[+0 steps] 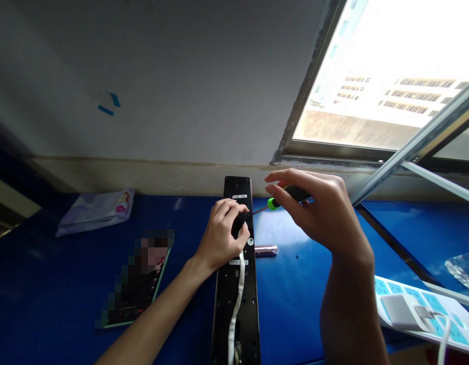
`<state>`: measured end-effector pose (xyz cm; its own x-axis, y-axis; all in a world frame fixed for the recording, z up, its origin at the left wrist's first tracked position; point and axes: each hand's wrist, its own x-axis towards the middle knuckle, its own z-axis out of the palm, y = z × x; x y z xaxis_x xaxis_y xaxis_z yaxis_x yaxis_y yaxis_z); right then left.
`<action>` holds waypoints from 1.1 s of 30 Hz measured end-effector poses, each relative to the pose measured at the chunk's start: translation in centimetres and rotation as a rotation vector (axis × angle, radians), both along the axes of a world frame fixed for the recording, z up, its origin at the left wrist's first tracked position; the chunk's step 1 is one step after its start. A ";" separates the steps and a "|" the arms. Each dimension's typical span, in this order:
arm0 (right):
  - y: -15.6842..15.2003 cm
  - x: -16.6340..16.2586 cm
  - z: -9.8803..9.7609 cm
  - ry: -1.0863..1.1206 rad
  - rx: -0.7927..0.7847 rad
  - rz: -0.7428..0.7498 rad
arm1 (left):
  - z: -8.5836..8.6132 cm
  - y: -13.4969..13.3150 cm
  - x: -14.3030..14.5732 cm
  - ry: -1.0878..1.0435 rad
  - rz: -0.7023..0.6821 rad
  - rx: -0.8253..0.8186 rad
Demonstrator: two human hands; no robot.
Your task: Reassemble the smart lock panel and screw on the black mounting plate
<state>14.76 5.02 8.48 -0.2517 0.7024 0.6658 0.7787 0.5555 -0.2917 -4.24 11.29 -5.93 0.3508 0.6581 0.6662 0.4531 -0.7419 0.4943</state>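
A long black device [238, 289] lies lengthwise in front of me, with small labels and a white flat cable [236, 304] running down its face. The fingers of my left hand [223, 228] curl round a black rounded part [239, 223] at the cable's upper end. My right hand [318, 208], right of the device, grips a screwdriver [273, 203] with a green and black handle. Its thin shaft points left, and the tip reaches the black part or the device's edge; I cannot tell which. A shiny pinkish cylinder [267, 251] sits against the device's right side.
On the blue table [295, 304], a phone [143, 279] with a partly blurred screen and a purple packet [98, 210] lie to the left. A power strip [420, 314] with a white charger [401, 310] is at the right, below a metal frame [417, 137]. A wall and window stand behind.
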 end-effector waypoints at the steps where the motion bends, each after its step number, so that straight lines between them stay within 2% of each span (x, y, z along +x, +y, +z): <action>1: -0.1 0.0 0.0 -0.004 -0.005 0.011 | 0.0 0.0 0.0 0.000 0.003 0.001; 5: -0.2 0.1 0.1 -0.037 0.016 0.033 | 0.0 0.0 0.0 0.001 0.011 -0.004; 8: 0.0 0.1 0.1 -0.034 0.040 -0.009 | 0.0 0.0 0.0 0.002 0.007 -0.011; 22: 0.0 0.0 0.1 -0.038 0.023 -0.030 | 0.1 -0.1 0.0 0.004 0.011 -0.009; 29: -0.1 -0.1 0.0 -0.030 -0.006 0.049 | 0.1 -0.1 0.0 -0.001 0.015 -0.003; 33: -0.1 -0.1 0.0 -0.028 0.012 0.007 | 0.1 -0.1 0.0 0.004 0.018 -0.010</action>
